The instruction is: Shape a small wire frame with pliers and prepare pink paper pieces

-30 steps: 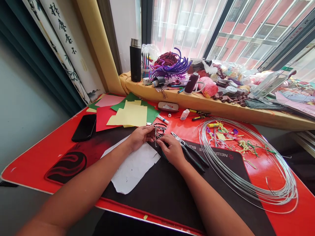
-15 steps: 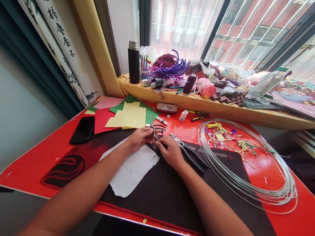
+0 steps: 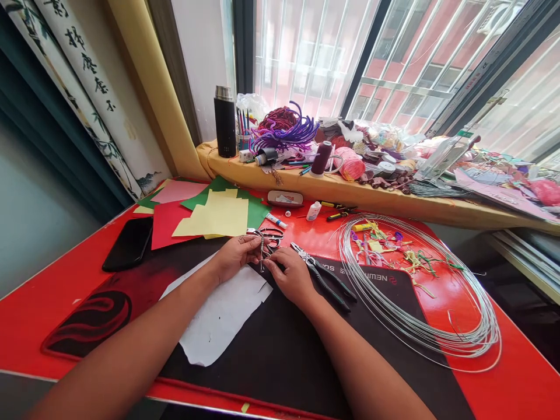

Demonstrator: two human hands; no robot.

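Observation:
Between my two hands is a small upright piece of twisted wire [image 3: 262, 248]. My left hand [image 3: 236, 256] pinches its upper part between thumb and fingers. My right hand [image 3: 289, 273] has its fingertips closed at the lower end of the wire. Both hands hover over the upper edge of a white paper sheet [image 3: 219, 315] on the dark mat. Scissors [image 3: 272, 234] lie just behind the fingers, partly hidden by them. Pliers with dark handles [image 3: 326, 280] rest to the right of my right hand.
A large coil of silvery wire [image 3: 437, 326] covers the right side, with paper scraps [image 3: 411, 256] inside it. Coloured paper [image 3: 219, 216] and a black phone [image 3: 128, 244] lie at left. A small white bottle [image 3: 314, 210] stands behind. Along the sill are a thermos [image 3: 224, 125] and yarn [image 3: 350, 164].
The whole view has shifted, so the table and hands appear slightly further left. Both hands keep their hold on the wire piece, with little visible change in their fingers.

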